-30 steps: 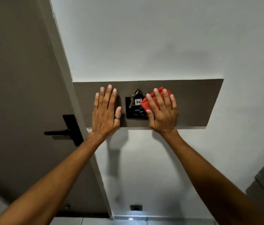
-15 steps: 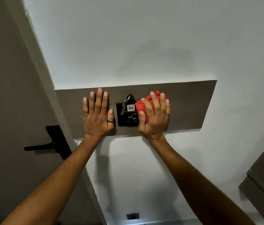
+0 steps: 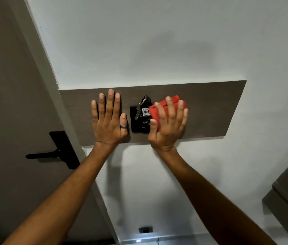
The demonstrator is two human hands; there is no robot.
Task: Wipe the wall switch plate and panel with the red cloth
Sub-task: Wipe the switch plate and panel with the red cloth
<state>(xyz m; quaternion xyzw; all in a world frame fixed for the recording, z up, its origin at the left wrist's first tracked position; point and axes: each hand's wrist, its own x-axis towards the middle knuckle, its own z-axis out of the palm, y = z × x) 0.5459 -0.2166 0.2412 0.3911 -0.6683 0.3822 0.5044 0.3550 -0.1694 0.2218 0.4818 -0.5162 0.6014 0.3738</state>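
Both arms outstretched. Left hand (image 3: 108,121) flat, fingers straight, left of the plate (image 3: 138,127); right hand (image 3: 168,126) spread, pressing cloth (image 3: 155,112) on its right.

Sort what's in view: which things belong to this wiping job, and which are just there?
Job: folded red cloth under the right hand; black rectangular switch plate; brown wood-grain wall panel, left hand flat on it.
Not the job: metal keys with white tag; black lever door handle; small wall socket near floor.

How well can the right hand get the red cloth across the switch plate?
Probably yes, but not cleanly: the right hand presses the red cloth at the right edge of the switch plate, yet the keys hang over its upper part.
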